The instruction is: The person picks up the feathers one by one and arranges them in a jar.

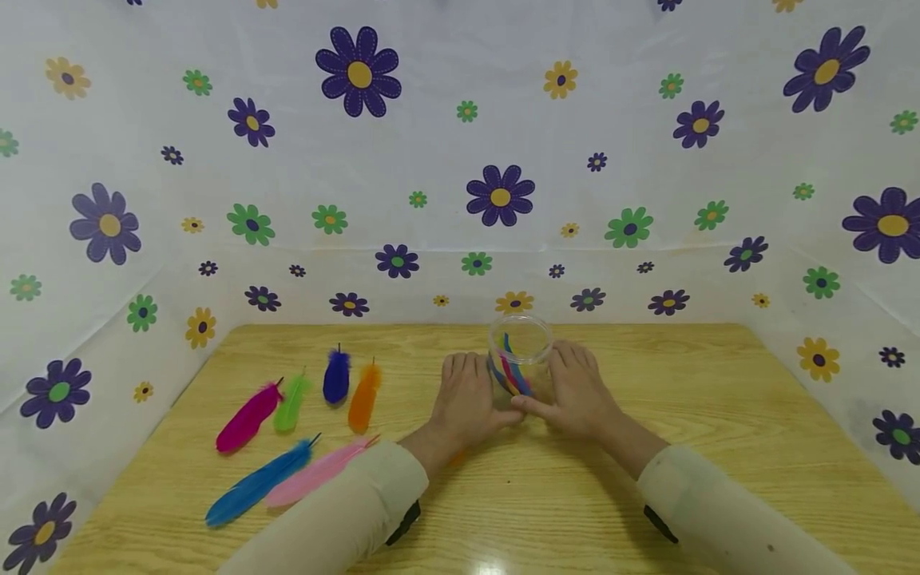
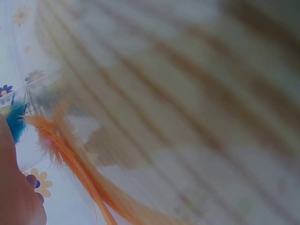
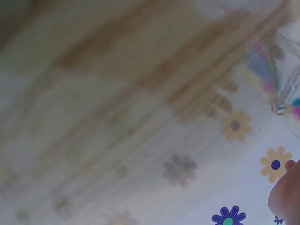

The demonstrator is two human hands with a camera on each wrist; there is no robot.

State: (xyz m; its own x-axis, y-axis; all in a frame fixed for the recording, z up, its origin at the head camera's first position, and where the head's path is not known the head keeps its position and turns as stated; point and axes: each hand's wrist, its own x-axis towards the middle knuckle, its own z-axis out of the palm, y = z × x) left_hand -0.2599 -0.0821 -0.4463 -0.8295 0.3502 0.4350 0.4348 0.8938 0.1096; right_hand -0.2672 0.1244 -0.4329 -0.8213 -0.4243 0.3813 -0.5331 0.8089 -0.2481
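Clear round jar (image 1: 541,374) shows blue, pink and yellow feathers (image 1: 513,374) inside; left hand (image 1: 465,401) and right hand (image 1: 580,395) seemingly grasp it.

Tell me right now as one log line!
clear jar: feathers inside; left hand: at jar's left; right hand: at jar's right; loose feathers: on table

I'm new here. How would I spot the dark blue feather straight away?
On the wooden table, look left of the clear jar to the loose feathers. The dark blue feather lies at their far edge, between a green one and an orange one. It is much darker than the loose light blue one.
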